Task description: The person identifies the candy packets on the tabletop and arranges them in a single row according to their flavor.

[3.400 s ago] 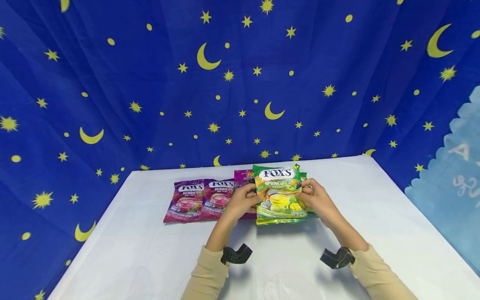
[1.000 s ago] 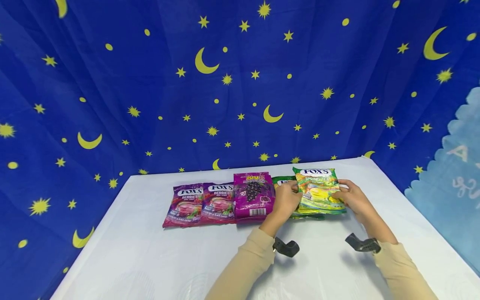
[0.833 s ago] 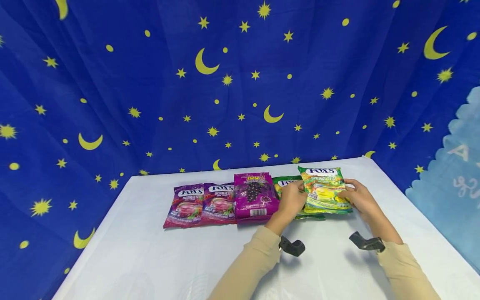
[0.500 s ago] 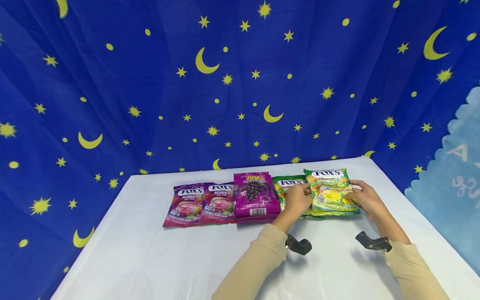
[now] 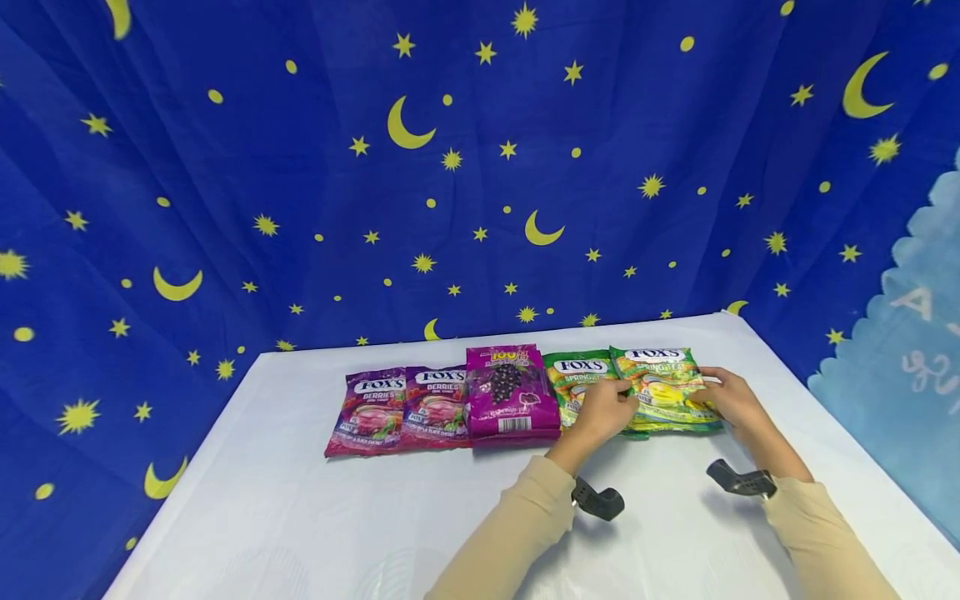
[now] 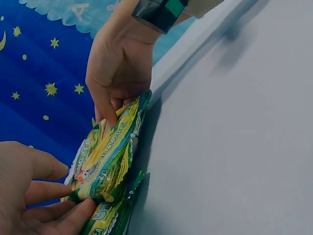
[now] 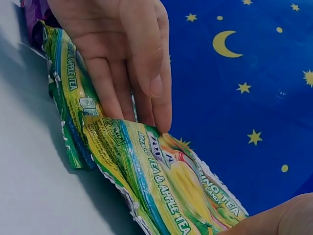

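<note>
A yellow-green Spring Tea candy bag (image 5: 662,390) lies flat at the right end of a row of bags. The right hand (image 5: 738,404) pinches its right edge, thumb on the front; the left wrist view also shows this right hand (image 6: 120,66). At the bag's left edge is the left hand (image 5: 606,410), which in the right wrist view has nearly straight fingers (image 7: 142,93) touching the edge and its thumb lifted off. A second Spring Tea bag (image 5: 577,367) lies to the left, partly hidden behind the left hand and overlapped by the first bag.
Left of the green bags lie a purple grape candy bag (image 5: 510,392) and two Berries candy bags, one (image 5: 438,408) beside the other (image 5: 375,417). All rest on a white-covered table (image 5: 360,517). A blue curtain (image 5: 480,192) with stars and moons hangs behind.
The pinched Spring Tea bag has moved right from the middle, over the second green bag, and come down flat. The left hand's thumb has come off it; the right hand stays on its edge.
</note>
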`<action>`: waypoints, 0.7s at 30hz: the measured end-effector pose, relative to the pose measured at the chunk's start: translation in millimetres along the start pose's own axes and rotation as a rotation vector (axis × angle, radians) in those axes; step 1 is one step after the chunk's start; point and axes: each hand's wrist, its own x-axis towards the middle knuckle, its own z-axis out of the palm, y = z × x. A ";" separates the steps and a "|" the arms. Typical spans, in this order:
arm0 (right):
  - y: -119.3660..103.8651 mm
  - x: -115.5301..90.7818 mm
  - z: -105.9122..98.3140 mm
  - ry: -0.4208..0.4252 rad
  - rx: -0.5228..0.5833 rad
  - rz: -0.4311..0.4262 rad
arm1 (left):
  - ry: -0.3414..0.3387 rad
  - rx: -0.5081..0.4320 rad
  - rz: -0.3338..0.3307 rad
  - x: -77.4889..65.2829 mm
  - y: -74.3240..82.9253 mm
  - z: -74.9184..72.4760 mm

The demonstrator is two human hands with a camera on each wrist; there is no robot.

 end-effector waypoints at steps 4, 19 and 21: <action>-0.4 1.8 3.3 0.010 0.001 -0.007 | 0.006 0.081 0.016 -0.2 0.4 -0.9; -2.7 -0.4 10.1 0.067 -0.107 -0.121 | 0.064 0.210 0.079 -4.7 -2.0 -1.8; -3.9 -1.5 10.4 0.075 -0.113 -0.125 | 0.039 0.209 0.087 -5.4 -1.5 -3.8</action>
